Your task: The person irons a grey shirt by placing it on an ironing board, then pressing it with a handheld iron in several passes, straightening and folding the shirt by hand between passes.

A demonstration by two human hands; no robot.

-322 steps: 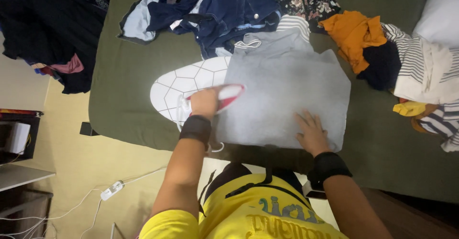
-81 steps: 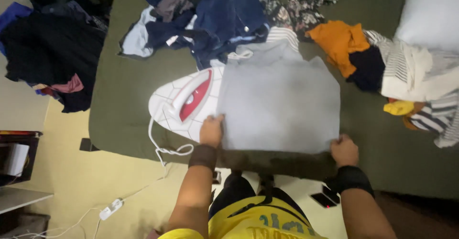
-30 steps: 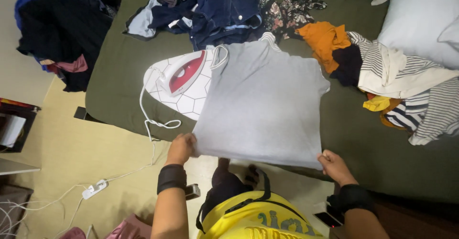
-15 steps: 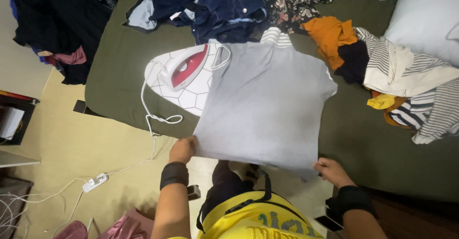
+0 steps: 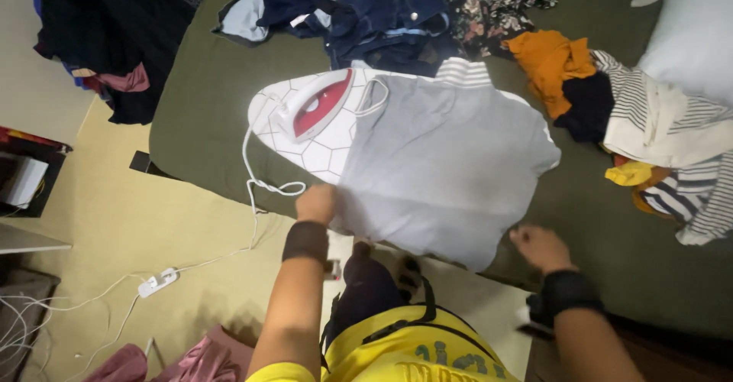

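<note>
Left hand (image 5: 317,202) pinches grey shirt (image 5: 443,172) hem; right hand (image 5: 540,246) curled, grip unclear, beside hem. Red-white iron (image 5: 317,105) on hexagon-patterned pad (image 5: 305,149), green bed (image 5: 206,114).

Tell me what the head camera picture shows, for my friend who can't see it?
A person's left hand grips the near edge of a grey shirt spread over a green bed, while the right hand hovers by the shirt's other corner. A red and white iron rests on a white patterned mat beside it, with piles of clothes behind.
</note>
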